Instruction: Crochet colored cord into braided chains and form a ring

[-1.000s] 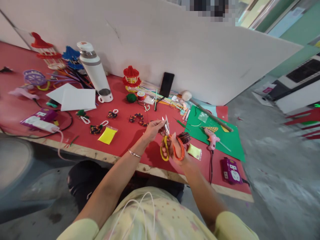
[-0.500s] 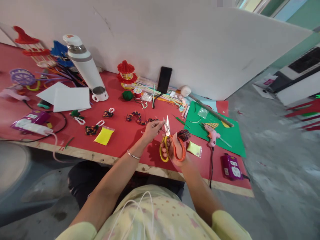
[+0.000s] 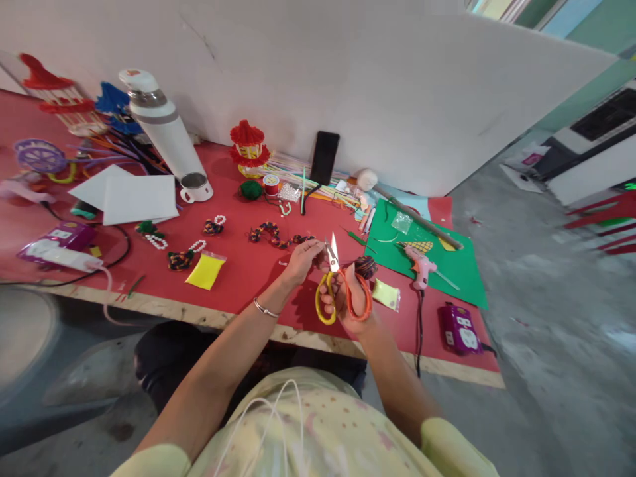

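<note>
My right hand (image 3: pixel 352 301) grips a pair of scissors (image 3: pixel 333 262), one handle loop yellow and the other orange. The blades point away from me and stand a little apart. Just left of the blades, my left hand (image 3: pixel 302 262) has its fingertips pinched together; what they hold is too small to make out. A braided multicolour yarn cord (image 3: pixel 271 230) lies on the red table beyond my left hand and reaches close to its fingers. Partly behind my right hand sits a dark multicolour yarn ball (image 3: pixel 366 266).
Yarn and bead pieces (image 3: pixel 181 260) and a yellow packet (image 3: pixel 205 271) lie to the left, near a white mug (image 3: pixel 197 189) and a tall bottle (image 3: pixel 166 132). A pink glue gun (image 3: pixel 421 266) rests on green sheet (image 3: pixel 447 285) at right, beside a purple power box (image 3: pixel 460 329).
The scissor blades and handles are spread slightly wider than before. Both hands stay in nearly the same place, and the whole view has shifted a little.
</note>
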